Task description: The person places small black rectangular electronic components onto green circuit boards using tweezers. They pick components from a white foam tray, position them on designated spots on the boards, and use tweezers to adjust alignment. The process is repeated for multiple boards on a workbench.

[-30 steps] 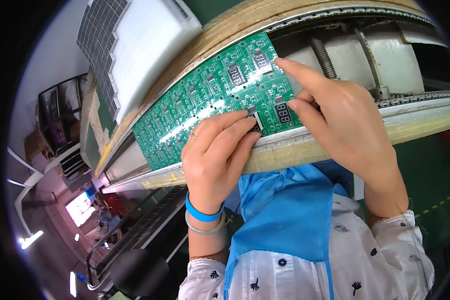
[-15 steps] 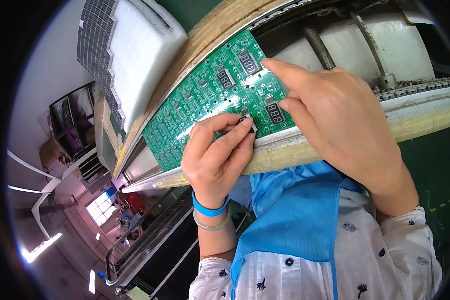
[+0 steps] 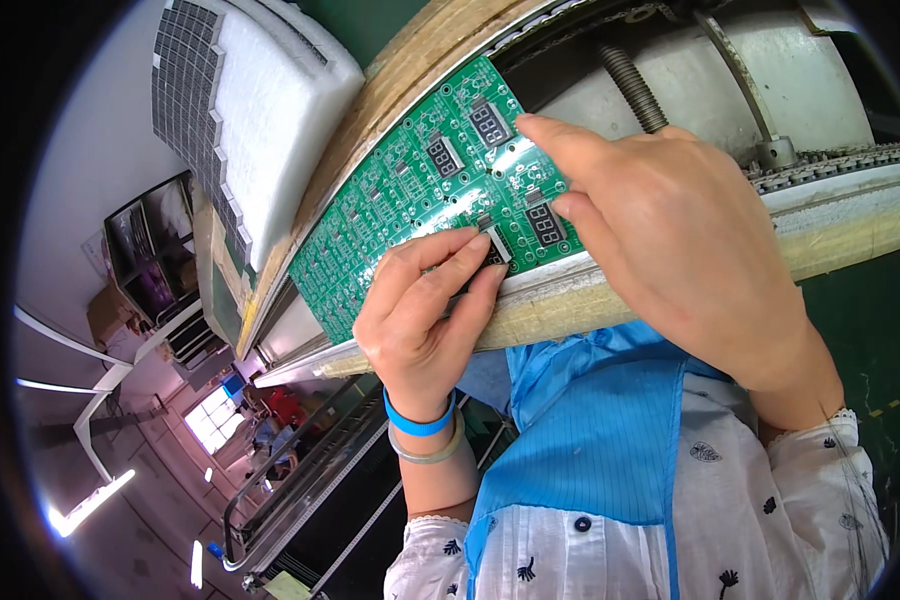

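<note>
A green circuit board [image 3: 410, 180] lies between two rails, with black seven-segment displays standing on its right part. My left hand [image 3: 420, 305] is closed at the board's near edge, its thumb and fingertips pressed on one digit display [image 3: 496, 256], which they partly cover. My right hand [image 3: 670, 240] rests over the board's right end. Its index fingertip and thumb touch the edge there, while the other fingers are hidden beneath the hand. Beside that thumb sits another digit display [image 3: 545, 224]. Two more, an upper display [image 3: 489, 125] and a middle display [image 3: 444, 157], show uncovered.
A pale near rail [image 3: 850, 225] runs in front of me, and a chain [image 3: 840, 163] lies along it. Beyond the board's right end is a threaded rod [image 3: 632, 88]. White foam [image 3: 290, 110] with a dark grid stands past the wooden far rail [image 3: 400, 80].
The board and both hands appear slightly further left in the picture. My left fingers have shifted a little on the display, so more of it shows. My right hand keeps its pose.
</note>
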`<state>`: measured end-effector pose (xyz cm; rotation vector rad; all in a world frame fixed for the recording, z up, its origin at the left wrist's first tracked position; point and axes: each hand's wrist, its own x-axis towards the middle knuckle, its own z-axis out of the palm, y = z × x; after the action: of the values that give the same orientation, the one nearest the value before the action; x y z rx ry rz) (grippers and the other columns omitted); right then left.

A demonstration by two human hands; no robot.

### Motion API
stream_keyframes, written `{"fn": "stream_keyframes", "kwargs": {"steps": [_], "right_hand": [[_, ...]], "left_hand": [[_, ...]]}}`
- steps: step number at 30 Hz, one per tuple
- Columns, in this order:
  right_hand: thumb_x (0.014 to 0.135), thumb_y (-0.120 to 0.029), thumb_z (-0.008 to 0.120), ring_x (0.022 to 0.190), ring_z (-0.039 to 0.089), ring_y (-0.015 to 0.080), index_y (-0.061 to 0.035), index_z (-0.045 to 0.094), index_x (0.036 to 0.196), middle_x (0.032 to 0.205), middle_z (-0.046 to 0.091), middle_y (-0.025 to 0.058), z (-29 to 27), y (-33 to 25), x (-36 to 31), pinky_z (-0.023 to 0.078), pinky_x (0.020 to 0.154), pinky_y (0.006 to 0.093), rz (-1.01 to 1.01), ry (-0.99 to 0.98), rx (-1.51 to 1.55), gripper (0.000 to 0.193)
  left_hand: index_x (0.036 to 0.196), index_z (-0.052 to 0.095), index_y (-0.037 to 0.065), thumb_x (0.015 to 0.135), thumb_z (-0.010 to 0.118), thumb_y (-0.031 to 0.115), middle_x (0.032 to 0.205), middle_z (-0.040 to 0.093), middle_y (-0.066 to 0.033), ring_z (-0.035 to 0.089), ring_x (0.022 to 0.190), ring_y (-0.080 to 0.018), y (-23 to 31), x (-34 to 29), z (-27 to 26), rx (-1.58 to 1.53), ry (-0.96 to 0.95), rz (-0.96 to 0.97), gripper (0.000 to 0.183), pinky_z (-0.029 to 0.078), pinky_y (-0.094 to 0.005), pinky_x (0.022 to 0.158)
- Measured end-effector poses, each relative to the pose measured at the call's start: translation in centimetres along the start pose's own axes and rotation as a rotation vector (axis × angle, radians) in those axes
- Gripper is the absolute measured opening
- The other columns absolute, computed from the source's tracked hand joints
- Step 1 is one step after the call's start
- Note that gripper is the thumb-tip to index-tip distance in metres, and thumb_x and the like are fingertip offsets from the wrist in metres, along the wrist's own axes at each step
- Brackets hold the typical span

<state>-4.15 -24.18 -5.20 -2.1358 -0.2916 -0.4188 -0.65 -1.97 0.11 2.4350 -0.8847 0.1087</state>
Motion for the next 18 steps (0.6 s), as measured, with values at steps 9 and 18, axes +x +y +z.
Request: {"fn": "stream_keyframes", "kwargs": {"steps": [9,18], "right_hand": [[0.089,-0.006,0.068,0.073,0.063,0.0367,0.0035,0.063,0.13,0.078,0.066,0.0171,-0.26,-0.28,0.21,0.047,0.07,0.0462,0.012,-0.009,0.023,0.043],[0.089,-0.006,0.067,0.073,0.063,0.0367,0.0046,0.062,0.13,0.078,0.066,0.0171,-0.22,-0.45,0.32,0.047,0.071,0.0465,0.026,-0.006,0.052,0.043]], "left_hand": [[0.096,0.078,-0.001,0.068,0.086,-0.005,0.096,0.074,-0.0125,0.072,0.086,-0.0229,0.26,0.13,0.1,0.012,0.006,-0.023,0.029,0.057,-0.0308,0.075],[0.094,0.077,-0.001,0.068,0.087,-0.005,0.097,0.075,-0.0126,0.072,0.087,-0.0252,-0.42,0.18,0.02,0.022,-0.006,0.066,0.028,0.057,-0.0329,0.076]]}}
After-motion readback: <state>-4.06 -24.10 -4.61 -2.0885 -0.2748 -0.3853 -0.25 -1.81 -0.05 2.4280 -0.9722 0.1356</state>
